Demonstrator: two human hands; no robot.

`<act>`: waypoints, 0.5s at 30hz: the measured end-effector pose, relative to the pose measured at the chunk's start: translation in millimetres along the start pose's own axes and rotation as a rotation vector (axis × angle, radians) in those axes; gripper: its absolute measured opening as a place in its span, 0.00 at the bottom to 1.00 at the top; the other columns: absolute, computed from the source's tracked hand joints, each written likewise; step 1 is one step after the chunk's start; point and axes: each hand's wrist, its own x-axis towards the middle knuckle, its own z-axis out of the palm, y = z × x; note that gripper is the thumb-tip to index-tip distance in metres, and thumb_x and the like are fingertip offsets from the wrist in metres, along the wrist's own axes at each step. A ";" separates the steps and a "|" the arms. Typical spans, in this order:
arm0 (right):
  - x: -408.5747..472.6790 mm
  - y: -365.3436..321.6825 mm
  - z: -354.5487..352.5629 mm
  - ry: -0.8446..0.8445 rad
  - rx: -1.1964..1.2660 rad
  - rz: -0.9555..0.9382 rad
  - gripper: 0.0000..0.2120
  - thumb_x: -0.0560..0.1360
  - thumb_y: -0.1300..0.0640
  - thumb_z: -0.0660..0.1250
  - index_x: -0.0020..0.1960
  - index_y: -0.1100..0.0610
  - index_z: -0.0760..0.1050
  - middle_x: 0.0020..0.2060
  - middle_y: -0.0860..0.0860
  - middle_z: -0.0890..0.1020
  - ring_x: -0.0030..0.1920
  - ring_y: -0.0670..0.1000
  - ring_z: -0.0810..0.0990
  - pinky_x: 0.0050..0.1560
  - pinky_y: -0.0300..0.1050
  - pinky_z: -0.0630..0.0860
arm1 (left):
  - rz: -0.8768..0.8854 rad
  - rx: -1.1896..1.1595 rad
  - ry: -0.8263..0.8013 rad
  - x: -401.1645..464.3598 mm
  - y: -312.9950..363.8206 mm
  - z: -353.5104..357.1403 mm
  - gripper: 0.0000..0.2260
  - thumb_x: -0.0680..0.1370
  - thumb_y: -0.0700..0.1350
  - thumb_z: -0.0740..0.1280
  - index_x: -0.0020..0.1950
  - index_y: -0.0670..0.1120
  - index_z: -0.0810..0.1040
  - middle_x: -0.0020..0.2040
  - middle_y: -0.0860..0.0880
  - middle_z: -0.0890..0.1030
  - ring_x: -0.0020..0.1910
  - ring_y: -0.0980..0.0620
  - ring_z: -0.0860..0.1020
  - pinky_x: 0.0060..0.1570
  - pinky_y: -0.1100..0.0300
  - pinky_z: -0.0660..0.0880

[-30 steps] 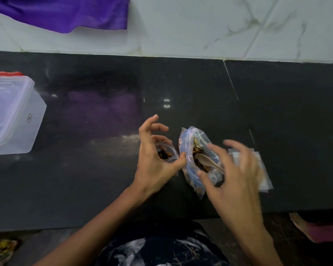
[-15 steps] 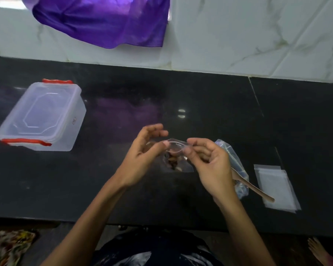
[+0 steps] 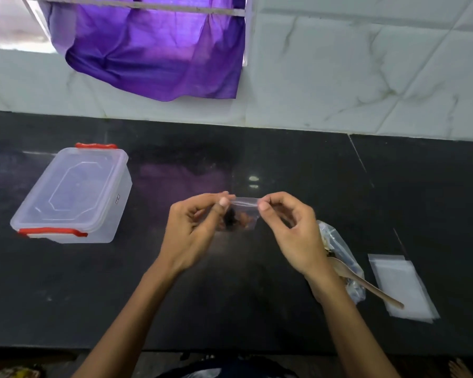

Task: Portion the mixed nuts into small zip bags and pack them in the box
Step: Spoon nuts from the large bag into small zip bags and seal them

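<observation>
Your left hand [image 3: 194, 236] and right hand [image 3: 292, 236] hold 1 small zip bag [image 3: 243, 214] above the black counter [image 3: 230, 296], each pinching an end of its top strip between thumb and fingertip; dark nuts sit in its lower part. Just right of your right wrist lies the larger nut bag [image 3: 344, 257] with a wooden spoon [image 3: 366, 285] in it, its handle over the stack of empty zip bags [image 3: 402, 287]. Farther left stands the lidded clear box [image 3: 74, 195] with red clips.

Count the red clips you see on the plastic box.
2: one red clip on the far end of the plastic box, one red clip on its near end. None show along its long sides.
</observation>
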 end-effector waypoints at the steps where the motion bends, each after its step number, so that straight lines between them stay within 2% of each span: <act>1: 2.5 0.3 2.1 -0.011 0.021 0.003 0.05 0.77 0.57 0.66 0.44 0.50 0.78 0.40 0.43 0.82 0.47 0.45 0.81 0.53 0.45 0.76 | 0.005 -0.029 0.011 1.8 0.8 0.8 0.09 0.78 0.45 0.64 0.51 0.47 0.83 0.45 0.52 0.85 0.46 0.57 0.83 0.45 0.65 0.78; 5: 12.0 -5.1 9.2 0.018 0.064 -0.076 0.04 0.78 0.58 0.64 0.45 0.53 0.76 0.39 0.44 0.80 0.44 0.43 0.81 0.49 0.39 0.76 | 0.114 -0.006 0.085 9.8 -1.8 6.2 0.13 0.80 0.49 0.61 0.44 0.43 0.79 0.37 0.51 0.80 0.36 0.57 0.80 0.33 0.70 0.73; 7: 15.1 -7.7 14.8 0.053 0.082 -0.120 0.03 0.78 0.58 0.64 0.45 0.53 0.74 0.38 0.46 0.80 0.40 0.42 0.80 0.43 0.36 0.76 | 0.183 0.144 0.152 15.2 -5.3 8.0 0.17 0.80 0.53 0.58 0.41 0.43 0.76 0.35 0.55 0.76 0.34 0.60 0.76 0.32 0.72 0.69; 10: 23.3 -4.4 24.6 0.092 0.006 -0.158 0.04 0.78 0.57 0.63 0.46 0.48 0.72 0.39 0.47 0.80 0.41 0.44 0.80 0.42 0.35 0.76 | 0.185 0.191 0.157 24.8 -18.5 10.2 0.15 0.80 0.50 0.57 0.39 0.42 0.71 0.33 0.58 0.71 0.32 0.62 0.74 0.29 0.74 0.67; 13: 31.6 3.0 34.4 0.094 0.101 -0.010 0.02 0.78 0.57 0.64 0.46 0.51 0.73 0.38 0.48 0.80 0.37 0.43 0.80 0.38 0.35 0.76 | 0.095 0.144 0.142 30.4 -31.8 13.4 0.17 0.81 0.56 0.56 0.40 0.46 0.71 0.30 0.53 0.72 0.28 0.54 0.73 0.24 0.64 0.68; 15: 34.0 6.8 38.6 0.045 0.227 0.162 0.03 0.76 0.56 0.67 0.48 0.54 0.76 0.37 0.48 0.82 0.36 0.45 0.81 0.38 0.36 0.77 | 0.009 0.038 0.112 31.5 -36.0 15.9 0.13 0.81 0.55 0.57 0.41 0.51 0.73 0.30 0.52 0.73 0.26 0.56 0.72 0.24 0.60 0.70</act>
